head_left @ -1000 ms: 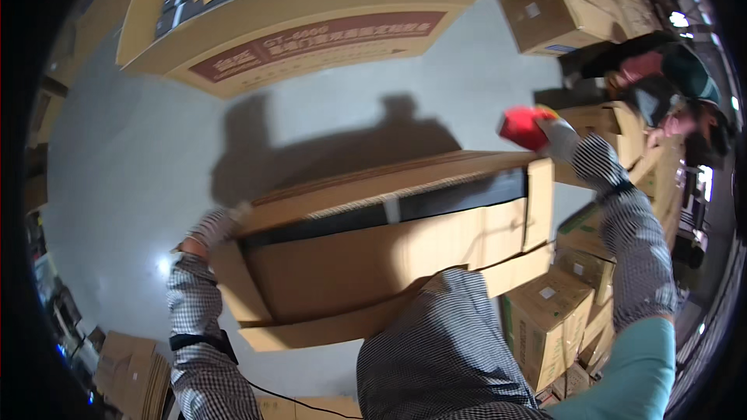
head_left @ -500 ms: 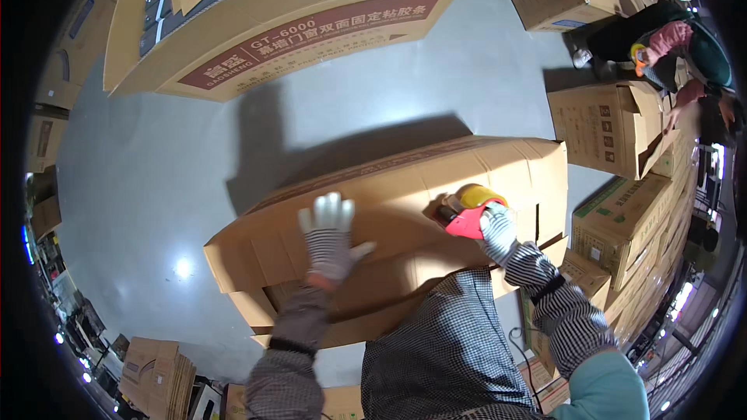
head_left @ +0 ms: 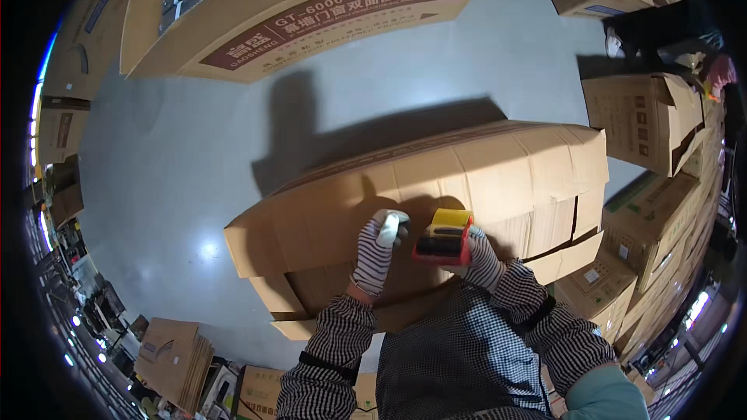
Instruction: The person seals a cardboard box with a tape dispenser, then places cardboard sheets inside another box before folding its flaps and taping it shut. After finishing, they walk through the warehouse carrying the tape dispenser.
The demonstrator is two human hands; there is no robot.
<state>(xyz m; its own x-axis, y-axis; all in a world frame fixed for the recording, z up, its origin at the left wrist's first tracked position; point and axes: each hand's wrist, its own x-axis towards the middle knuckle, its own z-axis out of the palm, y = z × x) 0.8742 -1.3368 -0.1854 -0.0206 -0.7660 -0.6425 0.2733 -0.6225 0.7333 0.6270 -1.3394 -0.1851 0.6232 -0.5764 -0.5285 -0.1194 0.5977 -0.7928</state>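
My right hand (head_left: 484, 255), in a white and striped glove, grips a red tape dispenser (head_left: 465, 245) with a yellow roll of tape (head_left: 454, 218) and a black roller part. I hold it above a long brown carton (head_left: 498, 167) that lies in front of me. Just left of the dispenser is my left hand (head_left: 379, 245), gloved alike, its fingers curled in toward the thumb. What those fingers hold, if anything, cannot be made out. Along the carton's near side, flaps (head_left: 560, 255) leave dark gaps.
Across the grey floor (head_left: 179, 155) stands a large open carton (head_left: 233, 62) with dark packs inside. Cartons (head_left: 634, 120) are stacked on the right, where a person in dark clothes (head_left: 661, 35) is partly visible. Flattened cardboard (head_left: 167, 362) leans at the lower left.
My left hand has lifted off the carton top and curled its fingers beside the dispenser. My right hand has brought the dispenser leftward and turned it. The view has shifted.
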